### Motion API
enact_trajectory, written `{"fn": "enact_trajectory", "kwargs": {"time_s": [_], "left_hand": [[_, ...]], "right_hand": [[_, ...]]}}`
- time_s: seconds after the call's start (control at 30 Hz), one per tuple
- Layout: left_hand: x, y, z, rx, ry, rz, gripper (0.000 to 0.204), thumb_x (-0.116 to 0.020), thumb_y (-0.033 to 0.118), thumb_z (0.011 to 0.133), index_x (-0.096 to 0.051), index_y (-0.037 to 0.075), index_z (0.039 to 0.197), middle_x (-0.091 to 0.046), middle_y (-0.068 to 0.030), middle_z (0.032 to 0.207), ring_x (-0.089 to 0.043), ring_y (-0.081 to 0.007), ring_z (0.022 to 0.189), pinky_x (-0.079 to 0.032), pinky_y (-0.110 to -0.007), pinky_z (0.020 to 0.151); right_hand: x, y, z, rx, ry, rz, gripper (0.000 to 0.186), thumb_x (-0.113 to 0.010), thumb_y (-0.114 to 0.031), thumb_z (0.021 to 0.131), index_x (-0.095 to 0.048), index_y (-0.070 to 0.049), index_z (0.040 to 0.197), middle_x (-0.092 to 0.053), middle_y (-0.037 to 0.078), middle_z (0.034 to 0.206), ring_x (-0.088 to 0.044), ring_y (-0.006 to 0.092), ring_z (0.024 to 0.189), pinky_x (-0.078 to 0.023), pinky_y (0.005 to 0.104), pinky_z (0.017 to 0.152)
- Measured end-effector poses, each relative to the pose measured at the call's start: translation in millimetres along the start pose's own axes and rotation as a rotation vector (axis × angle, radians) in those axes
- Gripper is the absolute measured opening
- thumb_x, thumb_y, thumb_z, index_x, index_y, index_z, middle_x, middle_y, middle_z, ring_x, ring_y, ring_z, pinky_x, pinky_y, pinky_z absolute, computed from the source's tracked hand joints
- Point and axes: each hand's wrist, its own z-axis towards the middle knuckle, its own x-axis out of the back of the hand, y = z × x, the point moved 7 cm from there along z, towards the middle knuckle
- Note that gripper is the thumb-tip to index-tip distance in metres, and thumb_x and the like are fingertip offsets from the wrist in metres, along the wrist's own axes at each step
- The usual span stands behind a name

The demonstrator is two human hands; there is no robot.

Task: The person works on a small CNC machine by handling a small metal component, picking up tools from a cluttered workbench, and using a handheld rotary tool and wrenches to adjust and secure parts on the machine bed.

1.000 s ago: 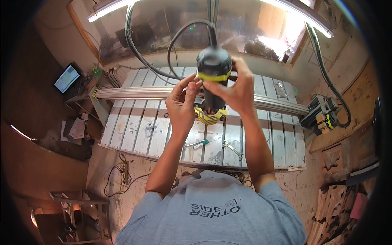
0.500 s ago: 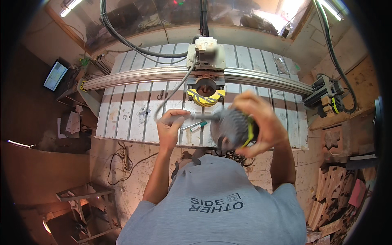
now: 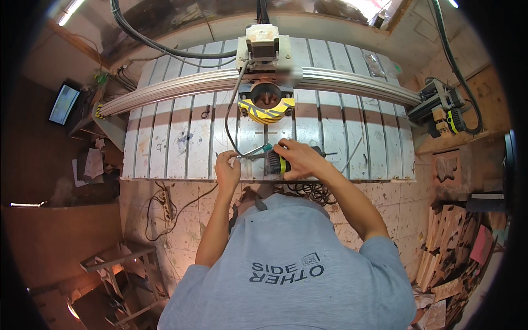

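Observation:
My right hand (image 3: pixel 300 159) is closed round a dark, ribbed motor tool (image 3: pixel 272 163) with a yellow-green band, low over the slotted machine bed (image 3: pixel 190 159). A thin shaft (image 3: pixel 330 153) sticks out of it on the right. My left hand (image 3: pixel 227 168) has its thumb and fingers pinched together where a grey cord (image 3: pixel 227 129) meets the tool's narrow end; the exact grip is partly hidden. Beside the fingers is a slim silver rod (image 3: pixel 250 151) with a green piece (image 3: pixel 267 147) at its right end. Above stands a yellow-and-black ring clamp (image 3: pixel 268 113) with nothing in its round opening.
A metal gantry rail (image 3: pixel 352 85) crosses the bed, carrying a motor head (image 3: pixel 262 41). Thick cables (image 3: pixel 165 49) hang behind. At left are a screen (image 3: pixel 64 103) and a power strip (image 3: pixel 168 202) on the floor; wood pieces (image 3: pixel 440 242) are stacked at right.
The tool has come down toward the bed and turned, with my right hand still round it. My left hand has moved nearer the bed's front edge. The whole view has shifted slightly.

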Motion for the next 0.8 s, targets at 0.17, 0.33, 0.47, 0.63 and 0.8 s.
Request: {"fn": "enact_trajectory", "kwargs": {"time_s": [0.17, 0.33, 0.47, 0.63, 0.8], "left_hand": [[-9.3, 22.7, -3.1, -0.256, 0.005, 0.14, 0.04, -0.074, 0.014, 0.078, -0.066, 0.003, 0.116, -0.059, -0.017, 0.124, -0.055, -0.0336, 0.117, -0.045, -0.041, 0.098], [-37.7, 45.2, 3.7, -0.319, -0.19, 0.313, 0.059, -0.085, 0.027, 0.071, -0.065, 0.004, 0.122, -0.059, -0.0166, 0.123, -0.054, -0.0352, 0.115, -0.045, -0.044, 0.098], [-42.8, 32.2, 5.8, -0.318, -0.18, 0.381, 0.04, -0.082, 0.022, 0.074, -0.071, 0.008, 0.11, -0.062, -0.0105, 0.111, -0.056, -0.0308, 0.106, -0.046, -0.043, 0.092], [-29.4, 28.1, -8.3, -0.361, -0.221, 0.423, 0.03, -0.079, 0.018, 0.075, -0.074, 0.009, 0.103, -0.064, -0.0085, 0.103, -0.057, -0.0297, 0.1, -0.046, -0.041, 0.088], [-17.3, 27.3, -18.3, -0.391, -0.261, 0.388, 0.029, -0.077, 0.015, 0.076, -0.073, 0.01, 0.105, -0.063, -0.0099, 0.102, -0.057, -0.0302, 0.098, -0.046, -0.041, 0.087]], "right_hand": [[0.7, 30.1, 15.6, -0.013, 0.055, -0.067, 0.072, -0.084, -0.022, 0.056, -0.051, -0.007, 0.118, -0.054, 0.016, 0.115, -0.058, 0.0382, 0.105, -0.054, 0.0468, 0.084], [4.5, 47.6, 26.5, -0.022, 0.077, -0.033, 0.075, -0.085, -0.021, 0.056, -0.05, -0.007, 0.121, -0.054, 0.017, 0.116, -0.057, 0.0397, 0.107, -0.052, 0.0467, 0.086], [-2.1, 49.0, 31.3, -0.025, 0.014, -0.021, 0.075, -0.083, -0.02, 0.056, -0.05, -0.006, 0.121, -0.054, 0.017, 0.116, -0.057, 0.0395, 0.108, -0.052, 0.0467, 0.086], [-3.7, 54.1, 31.2, -0.041, 0.039, -0.004, 0.073, -0.082, -0.02, 0.056, -0.05, -0.006, 0.121, -0.055, 0.017, 0.115, -0.058, 0.0393, 0.105, -0.052, 0.0467, 0.086], [-8.1, 50.1, 41.4, -0.001, 0.07, -0.005, 0.069, -0.08, -0.018, 0.057, -0.053, -0.007, 0.119, -0.057, 0.016, 0.113, -0.059, 0.0389, 0.104, -0.052, 0.0459, 0.085]]}}
